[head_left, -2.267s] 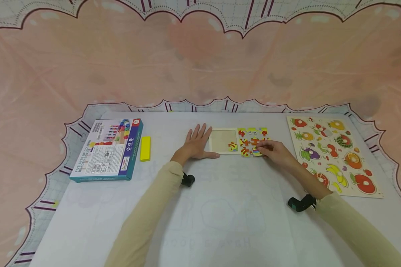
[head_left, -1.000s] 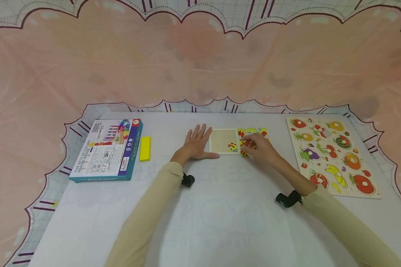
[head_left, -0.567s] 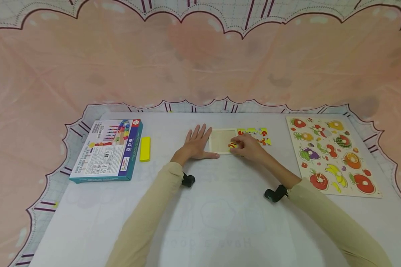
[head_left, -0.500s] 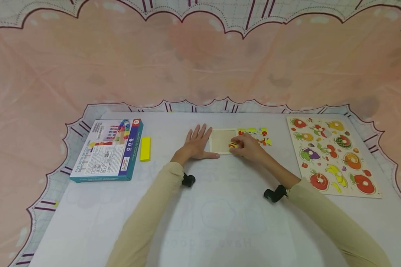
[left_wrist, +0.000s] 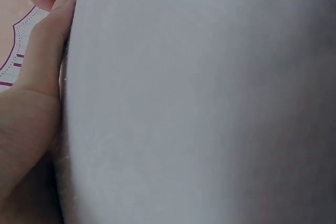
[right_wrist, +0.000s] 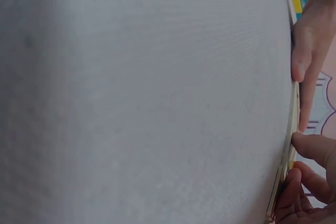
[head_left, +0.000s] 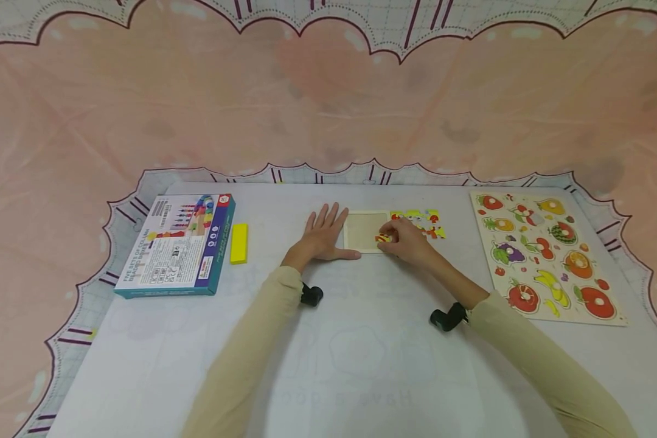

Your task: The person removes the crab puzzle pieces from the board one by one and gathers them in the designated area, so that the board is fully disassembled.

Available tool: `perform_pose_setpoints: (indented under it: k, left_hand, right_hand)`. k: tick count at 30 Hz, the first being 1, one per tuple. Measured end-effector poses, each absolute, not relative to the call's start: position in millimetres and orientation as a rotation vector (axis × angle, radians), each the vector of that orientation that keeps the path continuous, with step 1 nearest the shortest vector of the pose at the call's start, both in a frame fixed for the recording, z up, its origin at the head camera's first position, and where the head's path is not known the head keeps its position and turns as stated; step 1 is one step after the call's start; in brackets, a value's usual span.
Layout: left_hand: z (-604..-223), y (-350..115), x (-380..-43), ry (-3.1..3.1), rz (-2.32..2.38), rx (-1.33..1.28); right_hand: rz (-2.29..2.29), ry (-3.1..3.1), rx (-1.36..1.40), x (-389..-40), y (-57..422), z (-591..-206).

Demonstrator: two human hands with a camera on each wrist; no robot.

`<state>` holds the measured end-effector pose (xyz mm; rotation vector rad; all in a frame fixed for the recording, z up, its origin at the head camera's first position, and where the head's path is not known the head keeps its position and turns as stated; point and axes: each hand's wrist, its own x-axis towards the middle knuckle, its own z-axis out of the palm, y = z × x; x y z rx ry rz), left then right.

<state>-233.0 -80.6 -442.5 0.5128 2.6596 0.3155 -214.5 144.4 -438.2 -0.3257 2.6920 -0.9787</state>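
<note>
My left hand (head_left: 324,236) lies flat with spread fingers on the white table, its thumb along the near edge of a pale wooden puzzle tray (head_left: 365,250). My right hand (head_left: 409,242) is over the tray's near right corner. Its thumb and fingertips pinch a yellow and red puzzle piece (head_left: 382,238) there. In the right wrist view, the thumb (right_wrist: 310,146) and bent fingers sit at the tray's edge with a bit of yellow between them. Several jigsaw pieces (head_left: 414,215) lie right of the tray, partly hidden by this hand.
A fruit picture board (head_left: 547,255) lies at the right. At the left is a bead-set box (head_left: 175,246), with a yellow block (head_left: 239,243) beside it. Pink patterned cloth hangs behind the table.
My right hand has moved left from the loose pieces to the tray's near right corner, then stayed nearly still over the last half second. The left hand has kept its place.
</note>
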Motion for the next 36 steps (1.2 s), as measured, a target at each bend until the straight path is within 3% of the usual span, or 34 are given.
perform_pose_setpoints:
  k: [23, 29, 36]
  left_hand:
    - [-445.7, -81.0, -235.3, 2.666, 0.327, 0.515]
    - [-445.7, -80.9, -234.8, 2.671, 0.339, 0.522]
    - [-443.2, -82.1, -232.9, 2.653, 0.365, 0.532]
  right_hand:
    - [-1.216, 2.637, -0.308, -213.6, 151.5, -433.5]
    - [-1.424, 2.556, -0.150, -213.6, 184.7, -426.3]
    - [-1.318, 2.626, -0.025, -197.8, 239.5, -429.0]
